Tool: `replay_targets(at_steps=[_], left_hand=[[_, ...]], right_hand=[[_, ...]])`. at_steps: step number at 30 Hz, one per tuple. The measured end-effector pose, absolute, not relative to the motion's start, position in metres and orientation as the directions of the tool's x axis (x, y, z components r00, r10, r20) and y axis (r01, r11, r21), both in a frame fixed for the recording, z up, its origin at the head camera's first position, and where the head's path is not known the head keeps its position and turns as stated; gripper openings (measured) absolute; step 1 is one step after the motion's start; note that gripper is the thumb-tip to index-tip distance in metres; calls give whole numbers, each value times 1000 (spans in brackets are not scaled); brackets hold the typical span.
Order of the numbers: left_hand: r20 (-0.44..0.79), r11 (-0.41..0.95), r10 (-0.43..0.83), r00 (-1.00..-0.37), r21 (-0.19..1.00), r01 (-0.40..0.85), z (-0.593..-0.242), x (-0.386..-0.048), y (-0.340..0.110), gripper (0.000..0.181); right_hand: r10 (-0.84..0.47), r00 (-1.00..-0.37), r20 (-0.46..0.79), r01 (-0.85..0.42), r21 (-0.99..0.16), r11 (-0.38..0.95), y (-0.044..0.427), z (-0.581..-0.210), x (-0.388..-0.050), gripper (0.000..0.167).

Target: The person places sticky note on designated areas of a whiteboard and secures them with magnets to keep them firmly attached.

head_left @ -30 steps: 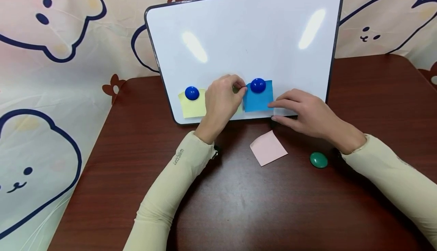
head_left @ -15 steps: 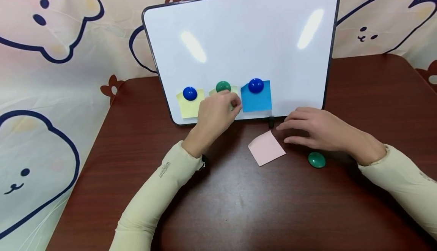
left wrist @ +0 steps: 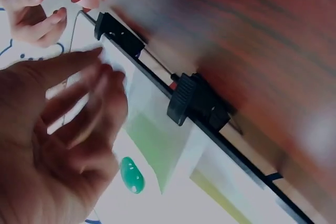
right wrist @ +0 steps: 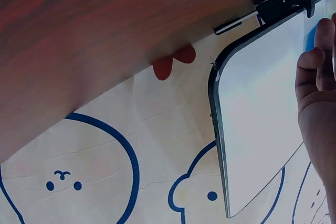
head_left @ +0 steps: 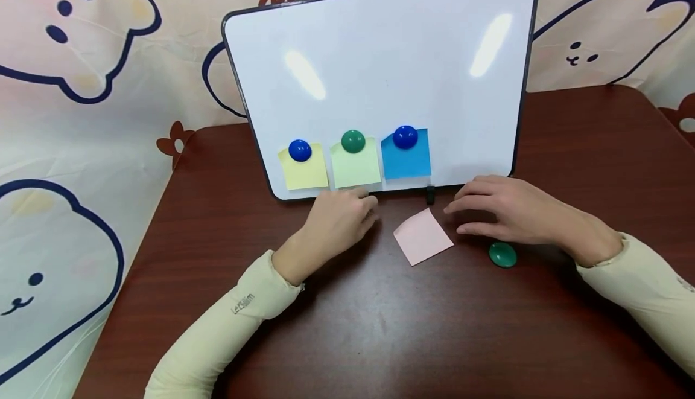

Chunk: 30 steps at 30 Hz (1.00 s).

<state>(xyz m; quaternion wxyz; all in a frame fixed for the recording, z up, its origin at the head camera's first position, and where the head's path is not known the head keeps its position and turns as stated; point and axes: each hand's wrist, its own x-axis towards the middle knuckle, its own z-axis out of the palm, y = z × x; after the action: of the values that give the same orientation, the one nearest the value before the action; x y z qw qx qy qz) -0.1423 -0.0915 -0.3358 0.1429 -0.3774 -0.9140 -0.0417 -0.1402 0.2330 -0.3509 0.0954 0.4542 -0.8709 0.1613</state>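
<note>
A whiteboard (head_left: 380, 73) carries three sticky notes along its bottom: a yellow note (head_left: 304, 172) under a blue magnet (head_left: 300, 150), a pale green note (head_left: 355, 166) under a green magnet (head_left: 353, 141), and a blue note (head_left: 407, 160) under another blue magnet (head_left: 405, 137). Below the pale green note, my left hand (head_left: 339, 221) hangs loosely curled, holding nothing. A pink note (head_left: 423, 237) lies on the table between my hands. My right hand (head_left: 502, 209), fingers relaxed, is just right of it, holding nothing. Close below that hand lies a loose green magnet (head_left: 502, 255).
The board stands on the dark wooden table (head_left: 380, 326); black clip feet (left wrist: 197, 100) grip its lower edge in the left wrist view. Behind hangs a cloth (head_left: 179, 43) printed with cartoon animals.
My left hand has come away from the pale green note and down toward the table, uncovering the note and its green magnet. My right hand has drawn back from the blue note, rightward and down.
</note>
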Motion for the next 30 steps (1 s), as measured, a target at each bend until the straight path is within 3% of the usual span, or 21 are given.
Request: replay_targets(at_steps=[5, 9, 18, 30], left_hand=[[165, 738, 625, -763, 196, 646, -334, -137, -86, 8], [100, 759, 594, -798, 259, 597, -333, -135, -80, 7], [74, 737, 653, -754, 168, 655, -336, -130, -66, 12], [64, 736, 668, -742, 93, 670, -336, -129, -57, 6]], right_hand=[[-767, -581, 271, -814, -193, 549, 237, -351, -138, 34], [-771, -598, 219, -800, -206, 563, 241, -351, -136, 31], [-772, -610, 180, -789, -235, 568, 245, -353, -133, 30], [-764, -637, 109, -763, -230, 604, 245, -353, -128, 28]])
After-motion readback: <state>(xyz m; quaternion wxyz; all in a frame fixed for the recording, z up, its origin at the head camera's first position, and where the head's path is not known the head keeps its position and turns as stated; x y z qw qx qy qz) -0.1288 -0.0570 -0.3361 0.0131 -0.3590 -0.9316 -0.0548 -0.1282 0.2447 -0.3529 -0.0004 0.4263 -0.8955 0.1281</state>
